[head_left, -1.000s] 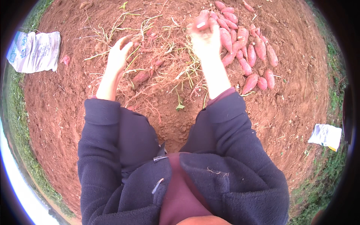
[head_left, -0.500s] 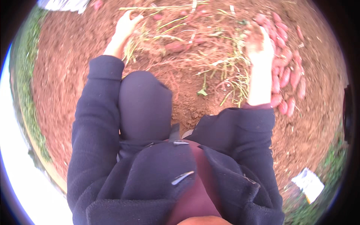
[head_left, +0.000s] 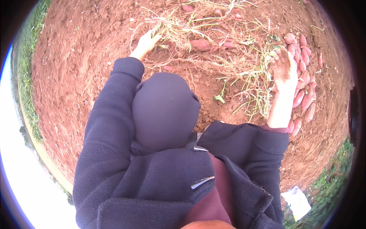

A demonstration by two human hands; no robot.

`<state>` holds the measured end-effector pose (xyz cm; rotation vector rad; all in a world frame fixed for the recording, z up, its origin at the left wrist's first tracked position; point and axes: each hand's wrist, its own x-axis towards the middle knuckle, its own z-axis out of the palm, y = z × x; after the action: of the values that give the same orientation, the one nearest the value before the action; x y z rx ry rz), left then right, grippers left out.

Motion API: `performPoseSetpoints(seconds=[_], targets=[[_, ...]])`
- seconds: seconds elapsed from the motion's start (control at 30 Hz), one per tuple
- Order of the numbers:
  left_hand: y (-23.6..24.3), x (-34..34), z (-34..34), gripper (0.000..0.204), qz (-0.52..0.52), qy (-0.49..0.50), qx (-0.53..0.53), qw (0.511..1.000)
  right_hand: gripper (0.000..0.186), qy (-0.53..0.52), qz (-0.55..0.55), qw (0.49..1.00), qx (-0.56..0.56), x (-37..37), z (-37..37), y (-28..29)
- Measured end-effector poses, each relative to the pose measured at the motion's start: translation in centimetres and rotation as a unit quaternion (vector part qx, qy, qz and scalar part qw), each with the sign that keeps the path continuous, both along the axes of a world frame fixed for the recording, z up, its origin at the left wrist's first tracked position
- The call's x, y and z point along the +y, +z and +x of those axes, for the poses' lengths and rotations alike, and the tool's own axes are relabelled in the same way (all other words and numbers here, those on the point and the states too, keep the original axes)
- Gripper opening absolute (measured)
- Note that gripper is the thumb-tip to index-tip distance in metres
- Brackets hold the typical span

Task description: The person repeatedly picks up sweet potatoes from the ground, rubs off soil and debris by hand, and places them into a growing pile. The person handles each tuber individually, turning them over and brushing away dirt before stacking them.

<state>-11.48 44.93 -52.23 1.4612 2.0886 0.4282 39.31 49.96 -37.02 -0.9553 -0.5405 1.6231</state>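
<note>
At the upper left of the dug patch, my left hand (head_left: 145, 44) has its fingers closed on a tangle of pale roots and stems (head_left: 171, 26). A reddish sweet potato (head_left: 200, 45) lies partly among the roots to its right. My right hand (head_left: 284, 70) is turned palm up with soil on it, fingers apart and slightly curled, holding nothing. It is just left of a pile of pink sweet potatoes (head_left: 308, 100), with more loose stems (head_left: 255, 76) beside it.
Reddish loose soil (head_left: 68, 107) surrounds my knees. A white sack (head_left: 295, 202) lies at the lower right near green grass (head_left: 333, 171), and another grass strip (head_left: 28, 76) runs along the left. My left knee (head_left: 164, 108) is raised between my arms.
My right hand no longer holds the sweet potato it had a second ago. My left hand has closed on the stems. The view has shifted and my left knee shows more.
</note>
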Motion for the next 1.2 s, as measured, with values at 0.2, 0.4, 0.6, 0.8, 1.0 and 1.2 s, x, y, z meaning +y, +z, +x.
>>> performPoseSetpoints(seconds=[0.2, 0.4, 0.6, 0.8, 1.0, 1.2], targets=[[3.4, -3.8, -11.4, 0.043, 0.139, 0.065, -0.024, 0.988, 0.040, 0.016, -0.021, 1.000, -0.014, 0.1, -0.6, 0.5], [3.4, -17.5, -26.0, 0.054, 0.245, 0.288, -0.289, 0.880, 0.039, 0.001, -0.035, 0.999, -0.030, 0.5, -0.5, 0.0], [1.9, -21.3, -25.0, 0.066, 0.006, 0.316, 0.287, 0.904, 0.037, 0.029, -0.045, 0.998, -0.016, 1.1, -0.1, -0.8], [-0.6, -15.0, -14.9, 0.042, -0.074, 0.036, 0.134, 0.988, 0.031, 0.051, -0.042, 0.998, -0.017, 1.5, 0.2, -1.5], [-3.4, -16.7, -10.6, 0.032, -0.094, -0.013, 0.197, 0.976, 0.036, 0.022, -0.049, 0.997, -0.051, 1.3, 0.5, -1.8], [-0.2, -16.8, -9.0, 0.031, -0.133, 0.039, 0.010, 0.990, 0.036, 0.032, -0.055, 0.996, -0.065, 1.5, -0.1, -1.8]])
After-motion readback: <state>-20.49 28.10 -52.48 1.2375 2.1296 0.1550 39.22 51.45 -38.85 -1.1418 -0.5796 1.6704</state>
